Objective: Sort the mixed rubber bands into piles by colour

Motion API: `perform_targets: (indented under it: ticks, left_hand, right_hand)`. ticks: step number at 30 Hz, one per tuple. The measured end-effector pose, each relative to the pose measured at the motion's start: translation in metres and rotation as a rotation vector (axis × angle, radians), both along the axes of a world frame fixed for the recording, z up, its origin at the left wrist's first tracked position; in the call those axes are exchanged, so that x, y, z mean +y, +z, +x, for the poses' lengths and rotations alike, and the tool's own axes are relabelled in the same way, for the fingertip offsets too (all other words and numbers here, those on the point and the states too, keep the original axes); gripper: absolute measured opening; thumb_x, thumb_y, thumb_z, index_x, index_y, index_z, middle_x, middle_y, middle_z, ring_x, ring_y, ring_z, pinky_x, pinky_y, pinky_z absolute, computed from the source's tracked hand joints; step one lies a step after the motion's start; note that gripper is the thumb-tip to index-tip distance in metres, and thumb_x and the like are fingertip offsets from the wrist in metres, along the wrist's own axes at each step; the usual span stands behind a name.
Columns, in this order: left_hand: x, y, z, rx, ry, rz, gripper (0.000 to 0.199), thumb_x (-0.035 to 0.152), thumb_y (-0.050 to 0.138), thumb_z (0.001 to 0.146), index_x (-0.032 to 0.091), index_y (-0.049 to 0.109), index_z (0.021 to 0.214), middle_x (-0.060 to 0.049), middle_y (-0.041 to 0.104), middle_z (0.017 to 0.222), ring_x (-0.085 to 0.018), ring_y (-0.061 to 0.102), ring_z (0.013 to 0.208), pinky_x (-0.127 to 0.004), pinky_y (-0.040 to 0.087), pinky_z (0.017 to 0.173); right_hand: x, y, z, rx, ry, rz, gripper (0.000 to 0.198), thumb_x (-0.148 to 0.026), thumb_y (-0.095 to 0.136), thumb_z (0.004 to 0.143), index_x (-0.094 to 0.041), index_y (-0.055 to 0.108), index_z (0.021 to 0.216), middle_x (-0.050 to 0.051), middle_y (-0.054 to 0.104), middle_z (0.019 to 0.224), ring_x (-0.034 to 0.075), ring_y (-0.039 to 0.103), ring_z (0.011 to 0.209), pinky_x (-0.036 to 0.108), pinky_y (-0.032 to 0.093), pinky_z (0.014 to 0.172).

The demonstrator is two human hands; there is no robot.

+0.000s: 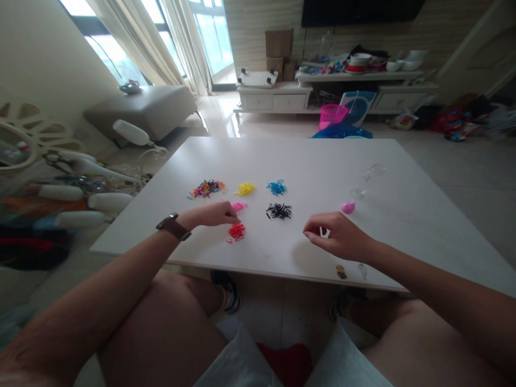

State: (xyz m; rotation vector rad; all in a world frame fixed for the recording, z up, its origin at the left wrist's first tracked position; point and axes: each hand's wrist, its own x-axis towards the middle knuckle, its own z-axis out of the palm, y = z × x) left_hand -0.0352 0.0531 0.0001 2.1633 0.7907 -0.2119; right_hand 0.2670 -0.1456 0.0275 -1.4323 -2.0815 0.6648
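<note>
My left hand [213, 214], with a watch [174, 226] on its wrist, is closed with fingers pointing down between a pink pile [239, 206] and a red pile [236, 231] of small rubber bands. What its fingertips hold, if anything, is hidden. To the right, my right hand [338, 235] hovers over the table with thumb and forefinger pinched together; anything between them is too small to make out. Farther back lie piles of multicoloured [208, 188], yellow [245, 188] and blue [277, 187] bands. Black bands [279, 211] are heaped between my hands.
A pink round object [348, 207] and clear plastic pieces [357, 192] lie beyond my right hand on the white table [314, 161]. Near the front edge are a small yellow cartoon figure [341, 272] and a pale small item [363, 271]. A pink basket [332, 115] stands behind the table.
</note>
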Motion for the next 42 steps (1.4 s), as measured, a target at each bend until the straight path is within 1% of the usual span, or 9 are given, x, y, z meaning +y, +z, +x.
perform_targets:
  ticks: [3,6,10,14,21,28,35,38,42]
  left_hand:
    - [-0.010,0.004,0.009,-0.149,0.105,-0.184,0.034,0.047,0.066,0.082,0.014,0.073,0.081,0.001,0.050,0.060,-0.010,0.038,0.056,-0.025,0.029,0.054]
    - [-0.029,0.007,0.027,-0.371,0.281,-0.563,0.046,0.051,0.060,0.088,0.012,0.070,0.112,-0.001,0.055,0.070,-0.011,0.044,0.061,-0.025,0.034,0.056]
    - [-0.057,0.010,0.055,-0.432,0.429,-0.988,0.047,0.056,0.059,0.090,0.014,0.068,0.110,-0.006,0.063,0.079,-0.011,0.051,0.065,-0.025,0.041,0.062]
    - [-0.074,0.009,0.075,-0.416,0.398,-1.138,0.051,0.061,0.060,0.087,0.017,0.065,0.111,-0.007,0.068,0.088,-0.013,0.057,0.068,-0.025,0.039,0.060]
    - [-0.100,0.001,0.100,-0.411,0.267,-1.233,0.045,0.060,0.059,0.087,0.015,0.064,0.087,-0.003,0.062,0.083,-0.011,0.055,0.068,-0.024,0.032,0.054]
    - [-0.118,0.000,0.112,-0.537,0.312,-1.170,0.039,0.051,0.059,0.088,0.015,0.057,0.074,0.001,0.050,0.066,-0.010,0.040,0.059,-0.026,0.029,0.054]
    - [-0.117,-0.002,0.112,-0.610,0.275,-1.144,0.030,0.045,0.059,0.088,0.015,0.057,0.082,0.001,0.048,0.071,-0.011,0.041,0.063,-0.026,0.030,0.055]
    - [-0.118,-0.004,0.113,-0.615,0.270,-1.077,0.030,0.044,0.059,0.088,0.016,0.056,0.081,0.001,0.048,0.071,-0.011,0.043,0.064,-0.026,0.032,0.056]
    - [-0.112,-0.001,0.109,-0.597,0.242,-0.962,0.031,0.047,0.057,0.090,0.016,0.059,0.088,-0.002,0.057,0.083,-0.012,0.055,0.075,-0.025,0.041,0.065]
  right_hand:
    - [0.001,0.001,-0.003,0.002,0.006,-0.003,0.011,-0.013,0.058,0.081,-0.017,0.067,0.075,0.001,0.065,0.069,0.011,0.056,0.060,0.024,0.042,0.060]
    - [0.003,0.000,-0.006,0.006,0.015,-0.006,0.011,-0.013,0.058,0.082,-0.017,0.067,0.075,0.001,0.065,0.069,0.011,0.056,0.061,0.023,0.042,0.060]
    - [0.006,-0.001,-0.011,0.010,0.033,0.005,0.011,-0.016,0.059,0.085,-0.018,0.068,0.078,0.001,0.066,0.072,0.012,0.057,0.063,0.024,0.043,0.061]
    - [0.008,-0.002,-0.018,0.009,0.059,0.030,0.012,-0.021,0.059,0.090,-0.018,0.070,0.084,0.002,0.066,0.076,0.012,0.058,0.067,0.024,0.043,0.063]
    - [0.007,-0.009,-0.031,-0.001,0.104,-0.003,0.014,-0.021,0.062,0.091,-0.019,0.072,0.082,0.003,0.069,0.080,0.013,0.059,0.071,0.025,0.043,0.068]
    - [0.006,-0.011,-0.037,-0.057,0.038,-0.125,0.014,-0.013,0.066,0.083,-0.021,0.076,0.080,0.000,0.071,0.075,0.013,0.058,0.066,0.024,0.039,0.064]
    - [0.005,-0.011,-0.035,-0.055,0.030,-0.119,0.016,-0.012,0.064,0.082,-0.022,0.076,0.083,0.001,0.071,0.079,0.013,0.058,0.070,0.024,0.040,0.066]
    - [0.005,-0.015,-0.034,-0.058,0.033,-0.101,0.018,-0.008,0.061,0.081,-0.021,0.075,0.082,0.001,0.070,0.080,0.013,0.058,0.069,0.024,0.040,0.067]
    - [0.007,-0.011,-0.029,-0.057,-0.012,-0.014,0.012,-0.011,0.061,0.084,-0.017,0.070,0.079,0.003,0.068,0.082,0.013,0.057,0.070,0.025,0.040,0.067]
